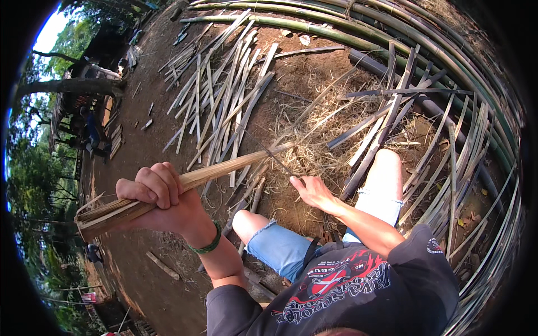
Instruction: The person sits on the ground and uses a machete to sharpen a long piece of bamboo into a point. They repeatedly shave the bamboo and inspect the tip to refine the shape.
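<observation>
The ground [148,171] shows brown dirt down its left side, between the strips and the trees [39,173] along its left edge; that is the widest room for moving. Long bamboo poles [314,27] lie across its far edge and curve down its right edge, closing those sides. A spread of split strips [224,101] covers the far left part, and a second bunch of strips [448,168] fills the right side, right up beside the person's right knee [386,168]. A dark pole [367,61] lies inward of the bamboo poles, with several strips across it. Pale shavings [322,134] are heaped between the two groups of strips, in front of the knees. The stick [224,170] slants above the ground, its thick end at the left, its thin end over the shavings. The left hand [159,193] is wrapped tightly around the thick end. The right hand [314,193] grips the knife [280,163], whose thin blade crosses the stick near its thin end; whether it bites in, I cannot tell. A short wood piece [162,266] lies on the near left dirt.
</observation>
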Motion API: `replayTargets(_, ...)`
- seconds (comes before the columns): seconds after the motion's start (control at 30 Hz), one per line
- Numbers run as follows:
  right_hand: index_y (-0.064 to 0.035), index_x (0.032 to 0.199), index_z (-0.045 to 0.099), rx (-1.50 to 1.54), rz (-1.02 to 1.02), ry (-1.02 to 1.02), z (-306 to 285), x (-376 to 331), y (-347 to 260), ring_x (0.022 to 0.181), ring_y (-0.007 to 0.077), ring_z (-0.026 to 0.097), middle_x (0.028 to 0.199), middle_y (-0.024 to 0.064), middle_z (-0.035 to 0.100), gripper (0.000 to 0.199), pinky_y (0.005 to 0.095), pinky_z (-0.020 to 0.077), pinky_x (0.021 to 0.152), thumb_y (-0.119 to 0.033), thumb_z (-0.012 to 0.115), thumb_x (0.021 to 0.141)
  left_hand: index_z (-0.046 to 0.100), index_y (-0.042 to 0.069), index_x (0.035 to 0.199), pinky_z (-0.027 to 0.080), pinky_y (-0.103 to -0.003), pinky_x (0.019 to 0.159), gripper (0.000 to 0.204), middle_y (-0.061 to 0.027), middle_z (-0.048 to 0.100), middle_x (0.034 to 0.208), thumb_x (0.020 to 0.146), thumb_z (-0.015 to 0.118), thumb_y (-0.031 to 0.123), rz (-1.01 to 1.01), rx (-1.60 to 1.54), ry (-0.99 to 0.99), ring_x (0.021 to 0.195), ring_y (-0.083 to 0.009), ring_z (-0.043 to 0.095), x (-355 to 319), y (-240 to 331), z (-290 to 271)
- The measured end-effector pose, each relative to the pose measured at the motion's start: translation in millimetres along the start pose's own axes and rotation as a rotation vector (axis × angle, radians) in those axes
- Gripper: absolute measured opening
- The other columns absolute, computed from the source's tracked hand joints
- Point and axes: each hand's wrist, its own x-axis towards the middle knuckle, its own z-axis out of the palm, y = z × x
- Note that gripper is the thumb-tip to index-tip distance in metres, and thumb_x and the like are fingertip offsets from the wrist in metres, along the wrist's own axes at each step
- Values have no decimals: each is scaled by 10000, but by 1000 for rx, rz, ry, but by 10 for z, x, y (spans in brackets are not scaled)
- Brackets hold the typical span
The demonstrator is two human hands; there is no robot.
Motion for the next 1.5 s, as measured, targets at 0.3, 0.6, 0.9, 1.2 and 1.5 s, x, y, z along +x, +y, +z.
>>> replayTargets(0.3, 68, 811, 614, 45, -63, -39, 146, -317, 274, 763, 467, 631, 724, 312, 597, 591, 499, 477, 676, -485, 474, 967, 402, 122, 693, 286, -186, 364, 630, 9, 439, 484, 940, 302, 693, -68, -81, -186, 387, -62, 390, 95, 219, -42)
replayTargets(0.6, 35, 737, 527, 342, -366, -153, -103, -602, -965, 562, 391, 547, 584, 221, 514, 553, 434, 435, 548, -457, 468, 983, 445, 133, 717, 327, -179, 419, 583, 35, 458, 513, 945, 349, 661, -97, -32, -124, 437, -50, 389, -97, 304, 40)
replayTargets(0.9, 52, 828, 611, 124, 129, -140, 170, -307, -86, 733, 490, 611, 649, 293, 572, 573, 501, 464, 652, -488, 479, 968, 442, 132, 734, 343, -179, 458, 482, 31, 478, 537, 950, 470, 563, -123, -56, -158, 462, -57, 409, -49, 246, 29)
replayTargets(1.2, 48, 816, 683, -63, 165, -33, 541, 100, 1611, 813, 424, 669, 766, 274, 660, 656, 502, 503, 751, -550, 451, 951, 420, 136, 698, 315, -176, 442, 550, 33, 453, 524, 962, 390, 617, -78, -76, -186, 443, -46, 389, -50, 203, 181)
replayTargets(1.5, 16, 718, 535, 254, -424, -94, 164, -149, -315, 518, 391, 537, 545, 224, 480, 576, 441, 399, 513, -504, 494, 962, 434, 146, 688, 274, -153, 412, 521, 59, 453, 482, 961, 428, 590, -53, -17, -146, 416, -13, 401, -122, 261, 100)
